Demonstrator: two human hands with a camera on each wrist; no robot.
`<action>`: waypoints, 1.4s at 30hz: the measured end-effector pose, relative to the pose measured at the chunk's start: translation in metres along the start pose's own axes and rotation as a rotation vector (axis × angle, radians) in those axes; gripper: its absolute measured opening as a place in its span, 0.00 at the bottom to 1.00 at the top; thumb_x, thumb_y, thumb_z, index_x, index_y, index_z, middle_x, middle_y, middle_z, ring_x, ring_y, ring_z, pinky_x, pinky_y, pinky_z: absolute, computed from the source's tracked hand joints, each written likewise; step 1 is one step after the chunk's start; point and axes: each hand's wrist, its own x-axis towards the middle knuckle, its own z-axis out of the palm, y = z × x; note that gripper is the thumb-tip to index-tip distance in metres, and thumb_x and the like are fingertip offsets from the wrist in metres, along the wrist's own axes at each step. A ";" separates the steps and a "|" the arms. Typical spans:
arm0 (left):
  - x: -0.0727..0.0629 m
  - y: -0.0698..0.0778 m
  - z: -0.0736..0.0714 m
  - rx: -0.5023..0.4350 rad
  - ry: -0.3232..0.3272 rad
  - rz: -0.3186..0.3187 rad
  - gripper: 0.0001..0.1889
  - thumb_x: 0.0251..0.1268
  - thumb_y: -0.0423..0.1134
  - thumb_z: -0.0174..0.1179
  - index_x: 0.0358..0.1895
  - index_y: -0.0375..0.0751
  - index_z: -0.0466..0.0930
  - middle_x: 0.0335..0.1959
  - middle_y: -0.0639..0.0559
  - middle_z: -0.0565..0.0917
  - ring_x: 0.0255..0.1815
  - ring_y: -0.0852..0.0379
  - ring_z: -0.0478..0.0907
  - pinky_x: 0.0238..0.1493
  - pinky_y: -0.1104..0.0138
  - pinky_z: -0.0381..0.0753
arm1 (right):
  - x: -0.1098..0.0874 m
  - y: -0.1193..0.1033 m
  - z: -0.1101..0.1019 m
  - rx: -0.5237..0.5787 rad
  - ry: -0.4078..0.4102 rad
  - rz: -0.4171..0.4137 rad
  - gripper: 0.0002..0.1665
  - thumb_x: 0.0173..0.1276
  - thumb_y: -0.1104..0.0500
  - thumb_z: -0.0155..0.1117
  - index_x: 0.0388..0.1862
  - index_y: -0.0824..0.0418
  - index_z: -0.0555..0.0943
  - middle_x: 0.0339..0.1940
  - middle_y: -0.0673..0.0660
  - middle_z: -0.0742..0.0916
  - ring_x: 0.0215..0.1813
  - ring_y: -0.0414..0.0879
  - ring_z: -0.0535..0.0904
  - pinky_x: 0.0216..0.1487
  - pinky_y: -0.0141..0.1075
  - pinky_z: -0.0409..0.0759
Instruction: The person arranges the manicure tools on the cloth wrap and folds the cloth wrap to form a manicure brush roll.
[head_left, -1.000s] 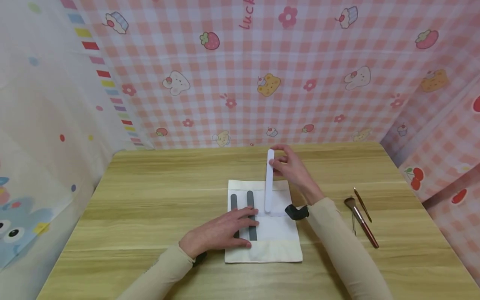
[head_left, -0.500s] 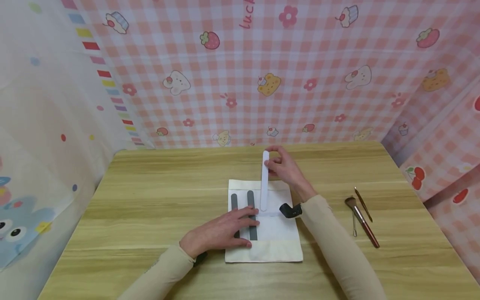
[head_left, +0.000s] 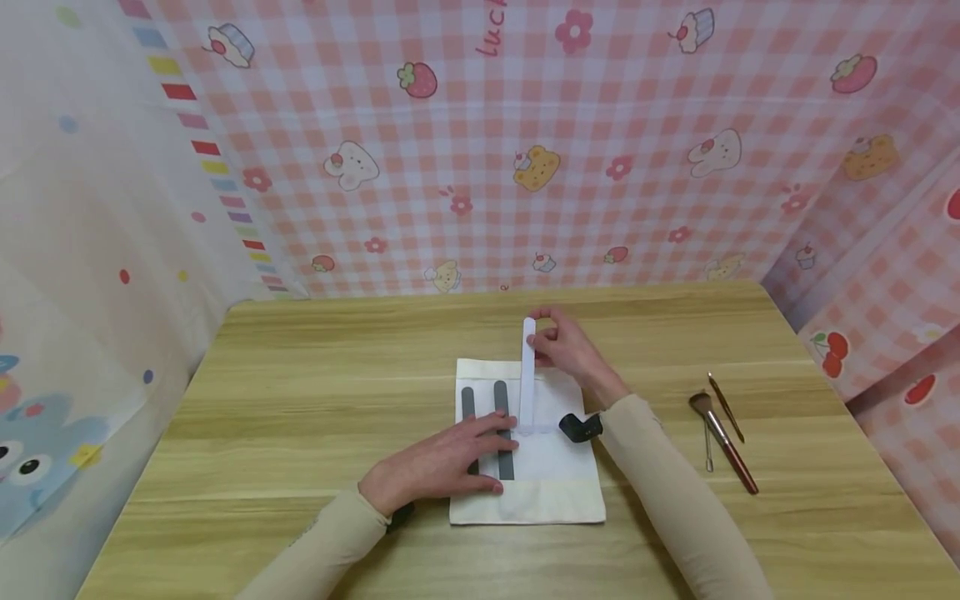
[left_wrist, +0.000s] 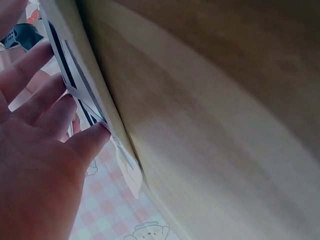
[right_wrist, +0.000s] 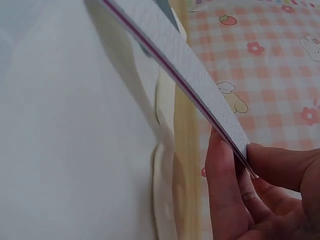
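The right hand pinches a white nail file, near end at the pocket edge of a cream pouch; the spread left hand rests over 2 grey nail files (in its left half).

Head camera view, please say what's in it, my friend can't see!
A person's right hand pinches a white strip over a white cloth pouch, where the left hand rests on two dark grey strips. A brush and two thin tools lie to the right on the wooden table. A pink checked cloth hangs behind.
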 end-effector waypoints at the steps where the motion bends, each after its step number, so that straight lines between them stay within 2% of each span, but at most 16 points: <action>1: 0.000 0.000 0.000 -0.001 0.002 0.002 0.31 0.71 0.53 0.66 0.73 0.47 0.75 0.81 0.51 0.62 0.82 0.51 0.55 0.79 0.56 0.58 | 0.000 0.001 0.000 -0.007 -0.006 0.003 0.25 0.80 0.66 0.58 0.72 0.61 0.67 0.49 0.67 0.84 0.43 0.52 0.85 0.47 0.43 0.88; 8: 0.000 0.000 0.000 -0.012 0.002 0.003 0.31 0.72 0.53 0.66 0.74 0.47 0.74 0.81 0.51 0.62 0.82 0.50 0.56 0.79 0.55 0.59 | -0.002 0.007 0.003 -0.049 -0.050 0.027 0.23 0.81 0.63 0.58 0.71 0.59 0.68 0.45 0.64 0.85 0.40 0.50 0.84 0.42 0.39 0.87; 15: 0.000 0.001 0.001 -0.019 0.003 0.002 0.33 0.68 0.53 0.69 0.73 0.46 0.74 0.82 0.50 0.61 0.83 0.50 0.54 0.79 0.55 0.59 | -0.006 0.014 0.004 -0.053 -0.076 0.032 0.22 0.81 0.65 0.57 0.70 0.61 0.68 0.42 0.62 0.85 0.37 0.47 0.83 0.38 0.35 0.85; 25: 0.001 0.001 0.001 -0.029 -0.001 -0.003 0.33 0.67 0.52 0.70 0.73 0.45 0.74 0.82 0.50 0.61 0.83 0.49 0.53 0.80 0.53 0.57 | -0.013 0.017 0.006 -0.100 -0.102 0.030 0.22 0.79 0.65 0.60 0.68 0.63 0.70 0.50 0.64 0.83 0.41 0.49 0.84 0.42 0.37 0.88; 35: 0.000 -0.001 0.001 -0.023 -0.011 -0.028 0.34 0.67 0.53 0.70 0.72 0.45 0.74 0.82 0.51 0.60 0.83 0.50 0.53 0.79 0.54 0.58 | -0.018 0.019 0.009 -0.119 -0.152 0.044 0.17 0.76 0.65 0.63 0.60 0.68 0.76 0.46 0.63 0.83 0.39 0.48 0.84 0.42 0.37 0.88; 42: 0.002 0.001 0.003 -0.030 -0.016 -0.043 0.34 0.67 0.53 0.70 0.73 0.46 0.73 0.83 0.52 0.59 0.83 0.51 0.53 0.79 0.54 0.59 | -0.025 0.021 0.008 -0.180 -0.167 0.030 0.09 0.75 0.64 0.66 0.50 0.66 0.82 0.44 0.60 0.85 0.38 0.47 0.83 0.43 0.35 0.86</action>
